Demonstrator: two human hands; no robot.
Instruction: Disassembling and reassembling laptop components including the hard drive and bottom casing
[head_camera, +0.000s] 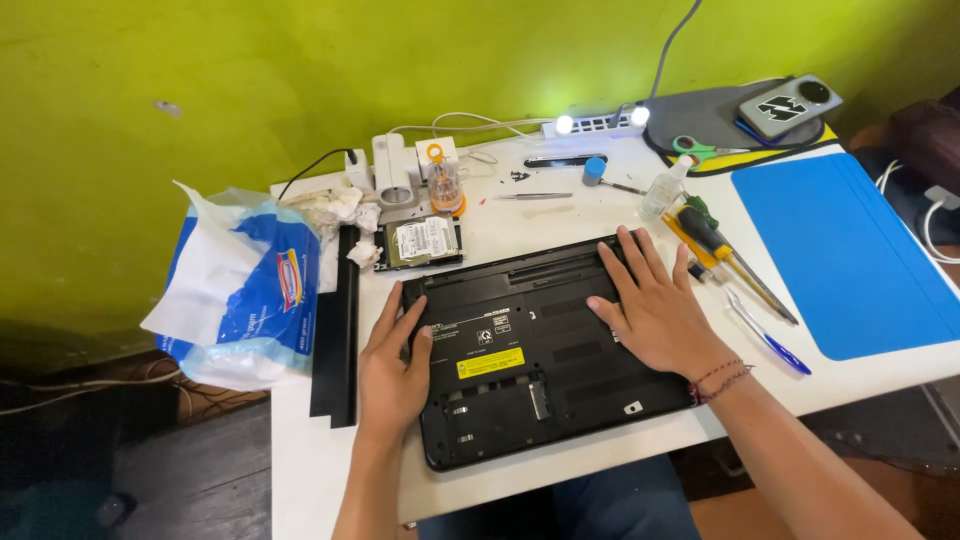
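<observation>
Black laptop (545, 350) lies upside down on the white table (330, 470), underside up, near the table's front edge. Left hand (392, 365) rests flat on the laptop's left edge, fingers spread and pointing away from the person, clamped on nothing. Right hand (655, 315) lies palm down on the right rear part of the underside, fingers open and splayed; a thin cord bracelet (722, 378) sits at the wrist. The two hands are well apart.

Labels on the laptop underside: a yellow rectangular sticker (490, 363) near the middle-left, and a white rectangular label (468, 333) just above it. An open recess shows toward the front edge.

Containers: a small clear bottle (664, 190) stands behind the right hand; contents cannot be told. A white and blue plastic bag (245, 285) slumps at the table's left edge, with a red and blue oval mark on its side. Crumpled white tissue (335, 208) lies just beside its mouth.

A bare hard drive (422, 242) with a white label on top lies just behind the laptop's left rear corner. A long black strip (338, 330) lies left of the laptop. Screwdrivers (725, 250) lie right of the right hand, near a blue mat (850, 250).
</observation>
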